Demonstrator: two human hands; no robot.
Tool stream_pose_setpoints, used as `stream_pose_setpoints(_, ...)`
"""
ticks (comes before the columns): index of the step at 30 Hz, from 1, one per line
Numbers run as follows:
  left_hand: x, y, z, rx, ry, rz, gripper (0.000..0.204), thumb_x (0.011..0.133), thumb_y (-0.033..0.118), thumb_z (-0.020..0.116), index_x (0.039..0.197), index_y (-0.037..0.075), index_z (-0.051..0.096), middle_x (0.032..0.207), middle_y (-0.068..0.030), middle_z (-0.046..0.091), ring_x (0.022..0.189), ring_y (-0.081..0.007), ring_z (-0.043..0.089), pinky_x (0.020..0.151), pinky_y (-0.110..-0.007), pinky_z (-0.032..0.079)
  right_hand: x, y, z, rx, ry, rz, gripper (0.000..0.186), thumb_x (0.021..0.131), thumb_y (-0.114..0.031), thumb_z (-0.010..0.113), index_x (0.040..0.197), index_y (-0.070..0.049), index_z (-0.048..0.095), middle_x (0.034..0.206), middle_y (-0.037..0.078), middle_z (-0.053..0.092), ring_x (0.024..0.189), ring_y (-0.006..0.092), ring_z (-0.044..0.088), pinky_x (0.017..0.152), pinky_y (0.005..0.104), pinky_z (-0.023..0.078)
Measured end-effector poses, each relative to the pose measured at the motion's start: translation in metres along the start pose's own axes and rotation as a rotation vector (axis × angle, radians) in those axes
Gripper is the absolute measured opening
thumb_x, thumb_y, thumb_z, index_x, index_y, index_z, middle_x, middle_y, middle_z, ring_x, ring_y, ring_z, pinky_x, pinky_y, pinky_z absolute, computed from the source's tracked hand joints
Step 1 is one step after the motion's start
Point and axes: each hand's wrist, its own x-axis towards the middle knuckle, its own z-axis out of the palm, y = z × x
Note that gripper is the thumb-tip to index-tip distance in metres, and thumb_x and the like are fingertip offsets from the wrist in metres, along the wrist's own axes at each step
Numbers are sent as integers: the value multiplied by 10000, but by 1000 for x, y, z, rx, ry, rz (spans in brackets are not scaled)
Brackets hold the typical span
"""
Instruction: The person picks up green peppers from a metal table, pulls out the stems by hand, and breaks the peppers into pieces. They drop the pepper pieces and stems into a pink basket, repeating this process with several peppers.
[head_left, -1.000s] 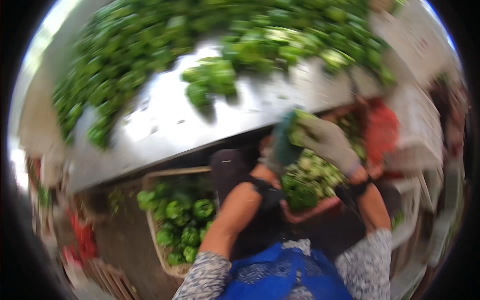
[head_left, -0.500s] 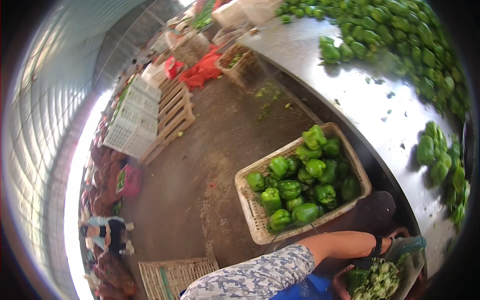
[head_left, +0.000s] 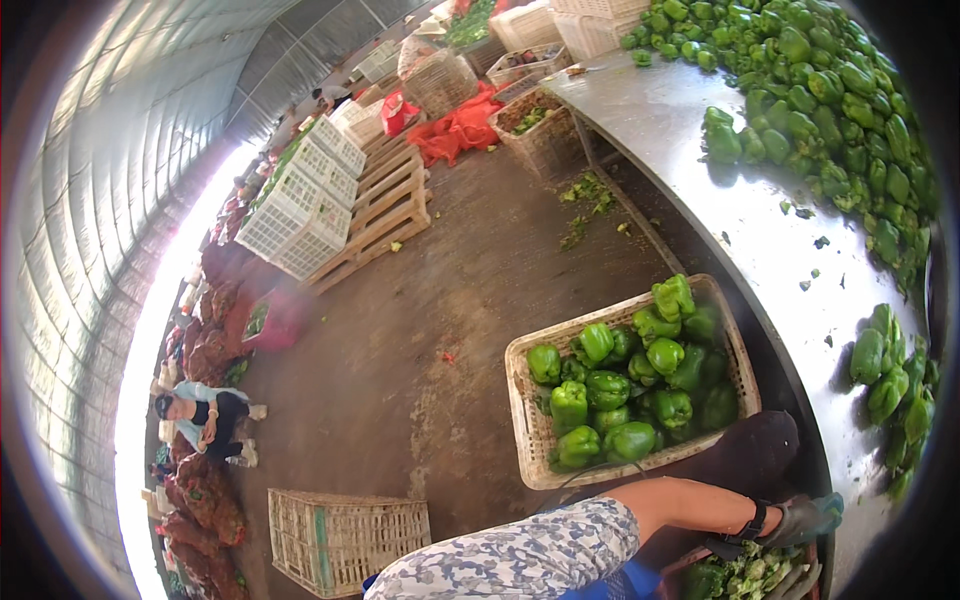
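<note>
"Are the hands holding anything?"
"I can't tell. The left hand (head_left: 808,518) is gloved, and only fingers of the right hand (head_left: 797,582) show, by green scraps (head_left: 748,574)."
"Any peppers?"
"Green peppers (head_left: 608,390) fill a crate (head_left: 522,425) left of the fingers. Ahead of the fingers, a shiny metal table (head_left: 745,240) has a big heap (head_left: 850,125)."
"And the room?"
"Brown floor (head_left: 370,340) far left of the fingers, then a wooden pallet (head_left: 398,205), a sitting person (head_left: 205,418) and a ridged wall (head_left: 95,190)."
</note>
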Motion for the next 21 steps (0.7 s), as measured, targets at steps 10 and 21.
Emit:
stream_pose_setpoints(10, -90, 12, 60, 909, 74, 675, 611, 851, 308, 648, 1368, 36, 472, 1417, -299, 363, 1249, -506, 438, 985, -551, 418, 7, -58, -11, 197, 98, 27, 399, 946, -164, 666, 1307, -4, 608, 1150, 89, 691, 931, 191, 652, 793, 302, 528)
stream_pose_setpoints(21, -107, -34, 93, 847, -90, 593, 617, 925, 349, 589, 1443, 48, 439, 1484, -230, 394, 1389, -385, 379, 1075, -513, 395, -54, -36, -64, 262, 194, 158, 320, 958, -116, 615, 1256, 0, 614, 1106, 73, 672, 847, 129, 628, 706, 262, 513)
